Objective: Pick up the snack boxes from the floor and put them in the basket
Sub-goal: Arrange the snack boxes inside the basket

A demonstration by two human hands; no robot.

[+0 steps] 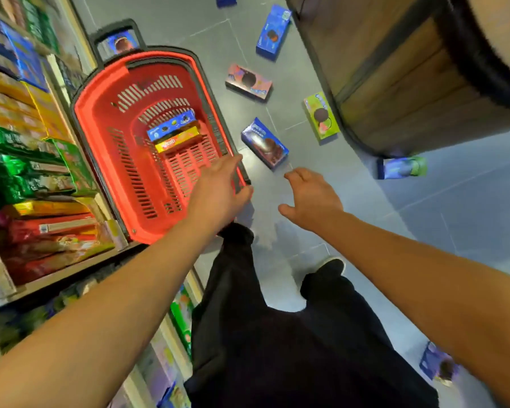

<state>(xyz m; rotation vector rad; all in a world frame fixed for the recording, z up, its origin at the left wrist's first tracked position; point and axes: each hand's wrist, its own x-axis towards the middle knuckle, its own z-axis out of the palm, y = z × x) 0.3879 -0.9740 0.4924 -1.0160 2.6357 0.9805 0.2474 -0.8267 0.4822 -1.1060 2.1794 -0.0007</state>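
With both hands empty, our left hand (218, 191) over the basket (100, 95) rim, our spread right hand (309, 198) reaches toward the blue box (264, 142) at eleven o'clock, likely to grab it.

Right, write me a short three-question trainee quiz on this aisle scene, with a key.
1. True or false: the red basket already holds boxes.
2. Which box lies nearest the right hand? A) dark blue box B) green box C) pink box
3. Fill in: both hands are ___ (holding something / holding nothing).

Key: 1 true: a blue box and a yellow box lie inside. 2 A. 3 holding nothing; the left hand is over the basket's rim.
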